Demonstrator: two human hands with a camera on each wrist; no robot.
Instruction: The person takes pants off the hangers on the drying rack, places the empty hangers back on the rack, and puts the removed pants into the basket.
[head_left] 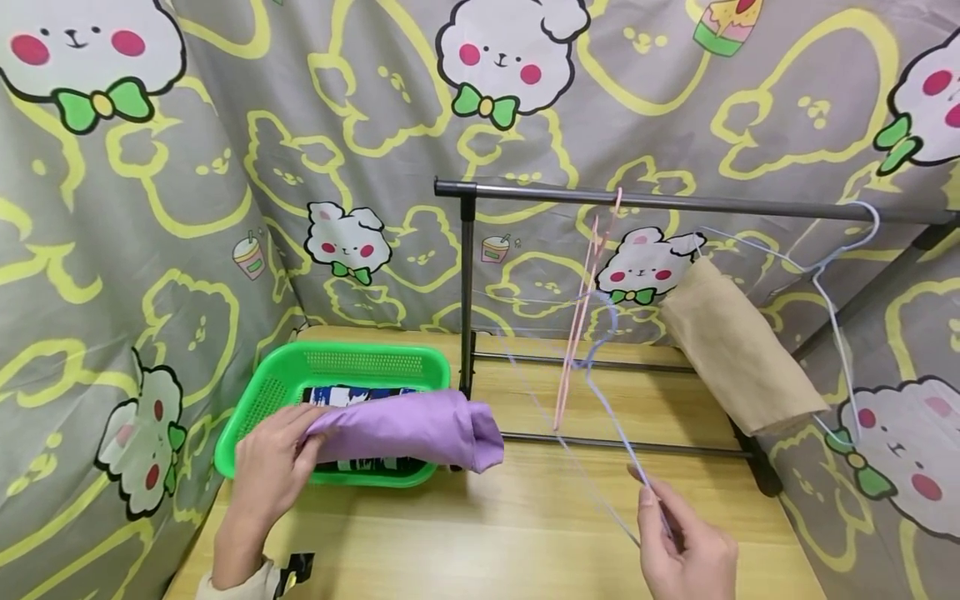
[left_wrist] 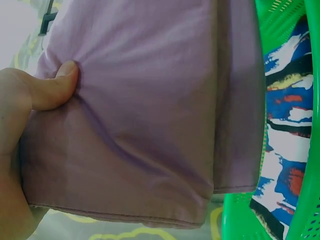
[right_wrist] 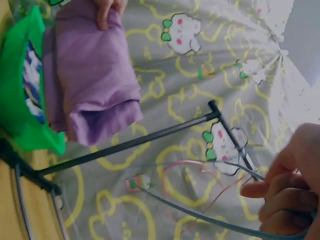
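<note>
My left hand point(head_left: 266, 467) grips one end of a folded purple cloth point(head_left: 412, 429), thumb on top, holding it above the green basket point(head_left: 251, 408). In the left wrist view the thumb presses into the purple fabric, and the fingers beneath are hidden. My right hand point(head_left: 686, 542) pinches a thin light-blue hanger point(head_left: 617, 427) by its wire, with the hook pointing up and away toward the rack. Cloth and hanger are apart. Inside the basket lies a folded blue, white and black patterned cloth point(left_wrist: 290, 145).
A dark metal rack point(head_left: 540, 194) stands on the wooden table point(head_left: 480, 533). From its bar hang a pink hanger point(head_left: 573, 350) and, at the right, a blue hanger point(head_left: 834, 308) bearing a folded beige cloth point(head_left: 742, 350). Bunny-patterned curtains point(head_left: 405, 150) enclose the table.
</note>
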